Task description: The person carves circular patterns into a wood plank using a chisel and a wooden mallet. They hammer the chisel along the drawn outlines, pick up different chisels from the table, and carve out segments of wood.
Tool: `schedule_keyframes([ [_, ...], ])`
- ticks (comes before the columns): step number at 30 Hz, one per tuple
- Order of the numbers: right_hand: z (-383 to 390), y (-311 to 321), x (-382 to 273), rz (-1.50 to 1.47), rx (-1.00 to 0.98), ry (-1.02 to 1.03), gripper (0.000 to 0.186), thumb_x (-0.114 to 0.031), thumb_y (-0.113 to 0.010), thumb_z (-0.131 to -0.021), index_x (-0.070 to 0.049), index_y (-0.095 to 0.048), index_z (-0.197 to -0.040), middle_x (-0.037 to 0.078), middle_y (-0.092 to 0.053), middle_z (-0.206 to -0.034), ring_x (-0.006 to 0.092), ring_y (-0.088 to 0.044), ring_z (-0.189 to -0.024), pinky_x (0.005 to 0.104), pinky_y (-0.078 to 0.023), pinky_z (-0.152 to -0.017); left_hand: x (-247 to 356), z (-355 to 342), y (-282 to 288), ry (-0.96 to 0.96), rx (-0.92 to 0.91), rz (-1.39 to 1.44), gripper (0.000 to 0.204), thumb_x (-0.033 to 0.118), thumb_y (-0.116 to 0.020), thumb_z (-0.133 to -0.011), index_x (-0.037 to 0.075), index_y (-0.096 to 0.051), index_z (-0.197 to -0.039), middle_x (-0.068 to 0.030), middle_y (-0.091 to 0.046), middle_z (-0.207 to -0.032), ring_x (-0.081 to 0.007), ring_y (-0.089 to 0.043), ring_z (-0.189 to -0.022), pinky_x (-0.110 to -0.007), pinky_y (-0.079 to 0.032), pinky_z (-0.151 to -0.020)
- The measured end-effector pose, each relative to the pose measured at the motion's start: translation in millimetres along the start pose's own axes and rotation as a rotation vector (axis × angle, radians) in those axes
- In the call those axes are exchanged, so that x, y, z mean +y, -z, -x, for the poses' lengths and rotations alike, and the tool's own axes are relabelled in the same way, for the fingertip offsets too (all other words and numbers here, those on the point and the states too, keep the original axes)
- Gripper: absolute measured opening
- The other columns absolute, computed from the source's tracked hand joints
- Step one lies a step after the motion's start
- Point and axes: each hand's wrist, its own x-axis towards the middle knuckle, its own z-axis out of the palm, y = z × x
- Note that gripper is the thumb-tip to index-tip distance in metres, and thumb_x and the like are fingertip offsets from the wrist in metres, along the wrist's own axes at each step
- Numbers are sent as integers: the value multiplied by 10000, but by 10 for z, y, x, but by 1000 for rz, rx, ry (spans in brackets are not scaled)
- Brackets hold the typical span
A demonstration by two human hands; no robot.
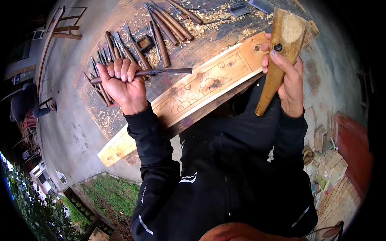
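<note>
My left hand (122, 82) is closed around the handle of a chisel (161, 72), whose dark metal blade points right, above a long pale plank (225, 72) with carved heart and circle patterns. My right hand (287, 76) grips a club-shaped wooden mallet (281, 44), head up, over the plank's right end. The plank lies slantwise across a dark workbench (189, 52).
Several wooden-handled chisels (161, 34) lie in rows on the bench among wood shavings (201, 24). A ladder-like wooden frame (56, 32) stands at the upper left. A person in dark clothes (26, 102) bends at the far left. Stacked wood blocks (329, 160) lie at the right.
</note>
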Motion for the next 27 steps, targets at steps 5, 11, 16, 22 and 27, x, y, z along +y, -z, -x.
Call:
schedule_keyframes([
  [5, 5, 15, 12, 8, -10, 21, 501, -113, -631, -962, 101, -506, -1397, 137, -660, -1119, 152, -627, -836, 283, -509, -706, -239, 57, -126, -7, -46, -110, 545, 425, -456, -1097, 157, -387, -627, 24, -336, -542, -116, -320, -457, -274, -284, -418],
  [11, 3, 21, 23, 11, -20, 29, 492, -113, -635, -958, 98, -514, -1386, 134, -662, -1105, 152, -631, -823, 282, -511, -706, -429, 120, -143, 20, -52, -154, 533, 393, -444, -1105, 160, -378, -630, 29, -341, -543, -109, -325, -459, -265, -274, -422],
  [16, -12, 51, 52, 27, -36, 40, 481, -118, -633, -961, 93, -521, -1378, 136, -661, -1104, 152, -634, -825, 282, -512, -705, -570, 131, -180, 28, -18, -173, 524, 367, -451, -1106, 157, -375, -631, 25, -333, -537, -106, -306, -453, -265, -263, -420],
  [22, -14, 92, 73, 33, -61, 47, 479, -121, -637, -966, 96, -522, -1377, 139, -662, -1105, 150, -637, -829, 283, -516, -704, -665, 143, -191, 40, -8, -190, 510, 334, -453, -1107, 154, -383, -634, 22, -339, -535, -108, -309, -455, -264, -263, -424],
  [27, -6, 77, 71, 24, -47, 43, 484, -124, -644, -968, 99, -522, -1380, 145, -666, -1111, 148, -642, -829, 277, -521, -702, -675, 133, -175, 43, 0, -194, 511, 332, -454, -1107, 156, -382, -632, 22, -341, -536, -108, -304, -453, -263, -262, -424],
])
